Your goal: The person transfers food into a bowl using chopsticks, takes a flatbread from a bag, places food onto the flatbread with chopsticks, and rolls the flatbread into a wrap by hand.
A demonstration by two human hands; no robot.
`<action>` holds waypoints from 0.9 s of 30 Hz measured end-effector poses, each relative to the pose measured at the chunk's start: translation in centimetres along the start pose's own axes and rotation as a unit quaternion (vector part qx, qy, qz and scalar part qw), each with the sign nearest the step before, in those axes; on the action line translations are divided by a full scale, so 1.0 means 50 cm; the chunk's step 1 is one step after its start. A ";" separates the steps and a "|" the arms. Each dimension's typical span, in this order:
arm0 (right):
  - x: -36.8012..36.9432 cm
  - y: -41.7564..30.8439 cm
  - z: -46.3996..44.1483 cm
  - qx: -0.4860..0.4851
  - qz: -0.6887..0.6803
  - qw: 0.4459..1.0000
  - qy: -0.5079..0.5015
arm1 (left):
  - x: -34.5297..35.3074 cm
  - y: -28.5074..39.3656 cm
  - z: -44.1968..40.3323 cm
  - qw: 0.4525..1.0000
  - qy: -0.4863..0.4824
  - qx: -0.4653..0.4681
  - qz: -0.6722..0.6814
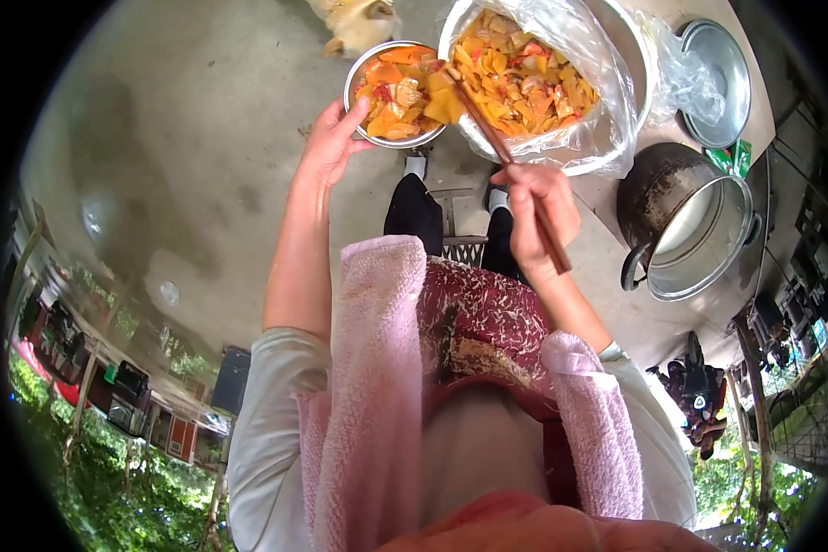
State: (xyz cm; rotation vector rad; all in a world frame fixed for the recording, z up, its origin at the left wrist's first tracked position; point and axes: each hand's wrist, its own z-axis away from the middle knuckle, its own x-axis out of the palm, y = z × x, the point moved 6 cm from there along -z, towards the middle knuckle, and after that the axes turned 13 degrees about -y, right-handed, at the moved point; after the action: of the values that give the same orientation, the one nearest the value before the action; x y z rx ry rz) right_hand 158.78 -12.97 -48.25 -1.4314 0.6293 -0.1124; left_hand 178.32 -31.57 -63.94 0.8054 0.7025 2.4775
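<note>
L hand (334, 143) grips metal bowl (398, 143) at 12 o'clock, thumb over rim; R hand (545, 207) pinches chopsticks (488, 129), tips at veg slices (445, 101). Best keep bowl close to lined basin (642, 55), 1 o'clock, w/ small loads.

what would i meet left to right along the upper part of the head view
Bare left hand, round silver metal bowl of orange slices, large pale basin lined with clear plastic, round grey metal lid
</note>
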 end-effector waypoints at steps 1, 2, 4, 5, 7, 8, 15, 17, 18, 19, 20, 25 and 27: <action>0.009 -0.014 0.003 -0.023 -0.016 1.000 -0.003 | 0.002 0.002 0.001 1.000 -0.002 0.000 0.002; 0.017 -0.031 -0.002 -0.054 0.002 0.998 -0.038 | 0.004 0.003 0.001 1.000 -0.005 0.000 0.005; 0.012 -0.036 -0.011 -0.061 0.024 0.997 -0.046 | 0.009 0.004 0.001 1.000 -0.006 0.001 0.005; -0.001 -0.032 -0.021 -0.078 0.055 0.995 -0.036 | 0.010 0.005 0.001 1.000 -0.007 0.001 0.005; -0.037 -0.004 -0.045 -0.023 0.114 0.993 0.012 | 0.009 0.005 0.000 1.000 -0.013 0.004 0.002; -0.055 0.029 -0.059 0.022 0.124 0.991 0.031 | 0.008 0.004 0.000 1.000 -0.016 0.005 0.000; -0.058 0.191 -0.074 0.151 -0.053 0.986 0.049 | 0.003 0.007 0.001 1.000 -0.009 0.010 0.006; -0.049 0.188 -0.066 0.163 -0.113 0.978 0.057 | 0.001 0.012 0.004 1.000 -0.012 0.008 0.005; -0.045 0.183 -0.061 0.183 -0.166 0.967 0.065 | 0.000 0.015 0.006 1.000 -0.010 0.010 0.009; -0.044 0.178 -0.055 0.181 -0.173 0.966 0.060 | -0.001 0.017 0.011 1.000 -0.008 0.010 0.014; -0.042 0.175 -0.050 0.178 -0.180 0.966 0.055 | -0.002 0.020 0.013 1.000 -0.006 0.011 0.018; -0.038 0.151 -0.036 0.160 -0.168 0.972 0.033 | -0.010 0.023 0.015 1.000 -0.009 0.011 0.013; -0.032 0.133 -0.028 0.156 -0.190 0.969 0.038 | -0.014 0.023 0.012 1.000 -0.014 0.010 0.012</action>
State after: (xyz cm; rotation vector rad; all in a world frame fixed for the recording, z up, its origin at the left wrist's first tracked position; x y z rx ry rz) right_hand 154.82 -12.44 -53.95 -1.2283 0.3715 -0.5478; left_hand 178.92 -32.64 -63.12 0.8580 0.7134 2.4799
